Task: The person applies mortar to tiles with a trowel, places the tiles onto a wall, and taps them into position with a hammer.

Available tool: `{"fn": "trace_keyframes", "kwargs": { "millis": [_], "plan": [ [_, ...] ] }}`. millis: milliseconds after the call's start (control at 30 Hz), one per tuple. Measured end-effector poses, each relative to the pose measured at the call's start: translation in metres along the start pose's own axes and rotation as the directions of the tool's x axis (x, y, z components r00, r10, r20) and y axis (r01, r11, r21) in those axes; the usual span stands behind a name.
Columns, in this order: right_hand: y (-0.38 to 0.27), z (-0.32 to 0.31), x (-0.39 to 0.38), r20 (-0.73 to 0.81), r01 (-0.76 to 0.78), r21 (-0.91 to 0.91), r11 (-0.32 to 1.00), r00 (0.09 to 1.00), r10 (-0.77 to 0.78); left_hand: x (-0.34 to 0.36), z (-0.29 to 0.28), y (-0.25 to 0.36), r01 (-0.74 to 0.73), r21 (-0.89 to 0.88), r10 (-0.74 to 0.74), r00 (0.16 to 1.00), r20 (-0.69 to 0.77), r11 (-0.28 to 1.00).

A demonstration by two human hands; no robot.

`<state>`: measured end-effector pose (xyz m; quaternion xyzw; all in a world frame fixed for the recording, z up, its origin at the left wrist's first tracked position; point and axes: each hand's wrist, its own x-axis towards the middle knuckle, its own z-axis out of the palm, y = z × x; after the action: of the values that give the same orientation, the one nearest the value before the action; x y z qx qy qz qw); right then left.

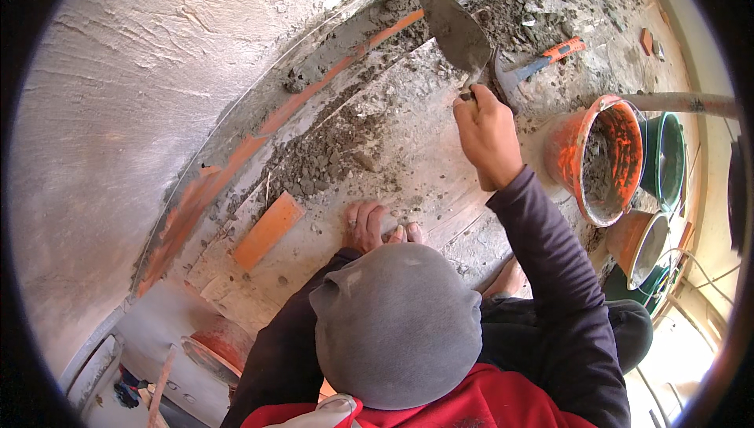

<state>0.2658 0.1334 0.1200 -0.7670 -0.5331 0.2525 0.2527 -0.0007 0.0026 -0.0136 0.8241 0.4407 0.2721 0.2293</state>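
My right hand (491,137) is closed around the handle of a trowel (454,29). Grey mortar coats the blade, whose far end reaches the orange brick edging (306,92) along the wall. Low in front of me, beside bare toes (406,233), is my left hand (366,225). Its fingers are loosely bent, with nothing visible in them. A loose orange brick tile (269,232) lies on the floor to its left. Just right of the trowel blade rests a hammer (542,62) with an orange and dark handle. Wet mortar (334,55) covers parts of the edging.
An orange bucket (561,153) with mortar inside stands at the right, beside a green bucket (670,162) and a smaller orange bucket (627,243). A thin string line (228,106) follows the pale wall (141,90). Crumbled mortar (322,161) litters the floor. Grey cloth (397,322) blocks the lower middle.
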Motion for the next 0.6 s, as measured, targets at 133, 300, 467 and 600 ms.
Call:
{"fn": "trace_keyframes", "kwargs": {
  "millis": [133,300,467,600],
  "plan": [
    [-0.016,-0.020,0.014,0.383,-0.345,0.332,0.878,0.900,0.209,-0.005,0.006,0.004,0.032,-0.002,-0.032,0.998,-0.045,0.999],
    [-0.032,-0.032,0.030,0.603,-0.563,0.376,0.736,0.751,0.267,-0.001,0.007,0.008,0.042,0.016,-0.040,0.997,-0.070,0.999],
    [-0.038,-0.039,0.035,0.733,-0.637,0.361,0.681,0.645,0.215,0.004,0.006,0.014,0.025,0.026,-0.022,0.993,-0.113,0.999],
    [-0.055,-0.038,0.033,0.725,-0.522,0.246,0.817,0.658,0.202,0.002,0.005,0.007,0.002,0.043,0.001,0.997,-0.077,0.999]
  ]
}}
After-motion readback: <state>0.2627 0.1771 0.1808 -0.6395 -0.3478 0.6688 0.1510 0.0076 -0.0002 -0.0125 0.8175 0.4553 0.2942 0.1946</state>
